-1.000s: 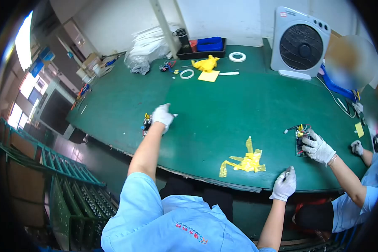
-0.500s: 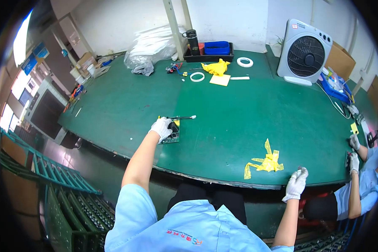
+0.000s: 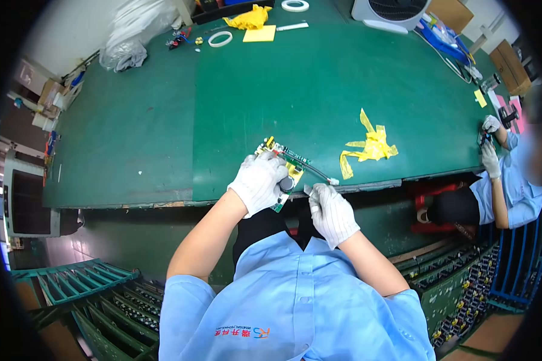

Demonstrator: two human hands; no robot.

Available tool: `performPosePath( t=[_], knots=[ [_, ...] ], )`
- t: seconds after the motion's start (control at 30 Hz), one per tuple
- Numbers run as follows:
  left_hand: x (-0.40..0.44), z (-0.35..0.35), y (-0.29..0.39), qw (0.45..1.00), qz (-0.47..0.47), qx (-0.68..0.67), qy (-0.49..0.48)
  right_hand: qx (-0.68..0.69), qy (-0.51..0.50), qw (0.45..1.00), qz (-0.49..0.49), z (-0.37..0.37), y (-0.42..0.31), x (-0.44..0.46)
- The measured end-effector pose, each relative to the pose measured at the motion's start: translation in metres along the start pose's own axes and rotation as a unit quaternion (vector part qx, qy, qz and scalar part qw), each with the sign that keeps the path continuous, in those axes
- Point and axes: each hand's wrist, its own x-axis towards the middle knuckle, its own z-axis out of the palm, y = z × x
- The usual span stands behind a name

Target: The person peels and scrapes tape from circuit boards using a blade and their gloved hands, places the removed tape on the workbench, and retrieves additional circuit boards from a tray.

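Note:
Gloved in white, my left hand [image 3: 259, 182] grips a green circuit board [image 3: 299, 175] at the front edge of the table. The board is tilted and carries yellow parts and a dark round component [image 3: 287, 184]. A dark cable [image 3: 310, 168] runs across it to a small white connector [image 3: 333, 182]. My right hand [image 3: 332, 213], also gloved, is just right of the board with its fingers pinched together. A small greyish piece shows at its fingertips, too small to name. Crumpled yellow tape [image 3: 374, 146] lies on the table beyond my right hand.
The green table [image 3: 132, 132] ends just before my body. Farther back are a tape roll [image 3: 220, 39], a yellow pad [image 3: 259, 33], a yellow crumpled piece [image 3: 250, 18] and a fan [image 3: 391, 12]. At right, a co-worker [image 3: 506, 180] handles a small dark part. Racks [image 3: 451, 301] stand beside me.
My left hand has brought the circuit board toward me, to the table's front edge. My right hand has moved left, close to the board. The camera view has tilted down.

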Motion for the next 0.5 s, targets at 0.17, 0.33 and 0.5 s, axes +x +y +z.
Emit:
performPosePath(
  t=[0.17,0.33,0.5],
  knots=[
    [0.003,0.004,0.002,1.000,-0.024,-0.003,0.014,0.001,0.014,1.000,-0.011,0.006,-0.001,0.002],
    [0.005,0.011,-0.001,0.999,-0.017,-0.022,0.038,-0.019,-0.024,0.999,0.018,0.017,-0.005,0.005],
    [0.005,0.010,0.000,0.998,-0.013,-0.029,0.052,-0.040,-0.026,0.998,0.033,0.018,-0.008,0.003]
  ],
)
